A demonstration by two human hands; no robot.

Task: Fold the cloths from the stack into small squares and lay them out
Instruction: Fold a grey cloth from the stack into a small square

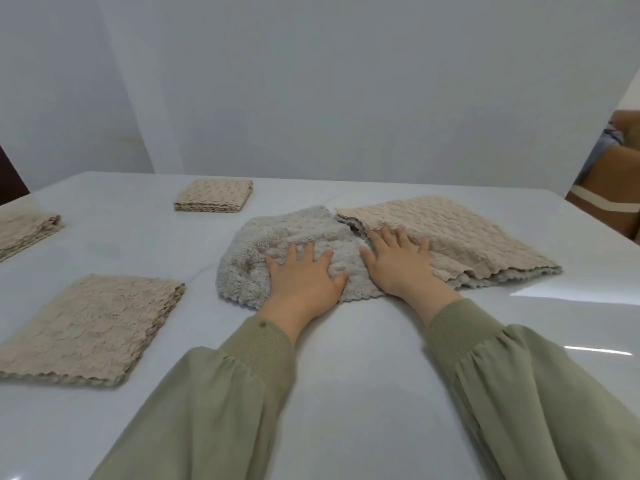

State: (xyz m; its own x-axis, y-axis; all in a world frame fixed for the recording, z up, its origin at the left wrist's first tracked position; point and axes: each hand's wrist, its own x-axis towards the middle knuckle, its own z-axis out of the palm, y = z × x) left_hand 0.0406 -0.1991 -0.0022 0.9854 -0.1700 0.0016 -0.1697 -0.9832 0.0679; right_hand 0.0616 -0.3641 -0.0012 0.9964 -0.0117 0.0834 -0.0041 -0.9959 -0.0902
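Folded cloth at far left [26,233]: lying by the counter's left edge, partly out of view; its layers are fanning slightly and could be slipping open if jostled
Folded cloth nearest the person [90,323]: lying flat on the counter [346,393], well apart from the work; it is looking oblong rather than square, so it may be needing another fold
Small square [214,200]: sitting far back, tidy, well apart from the sleeves
Grey cloth [277,237]: lying bunched in the middle, its right edge touching the stack; the ridge near its left side is risking getting pressed into a crooked fold
Left hand [303,277]: pressing flat on the grey cloth, fingers spread wide, holding nothing; on this glossy top the cloth may be sliding instead of smoothing
Right hand [398,265]: lying open, fingers straight, spanning the grey cloth's edge and the stack's near corner; a pull from here may be dragging the top cloth along
Stack [457,233]: sitting right of both hands, its layers lying offset at the near edge, so it could be skewing further
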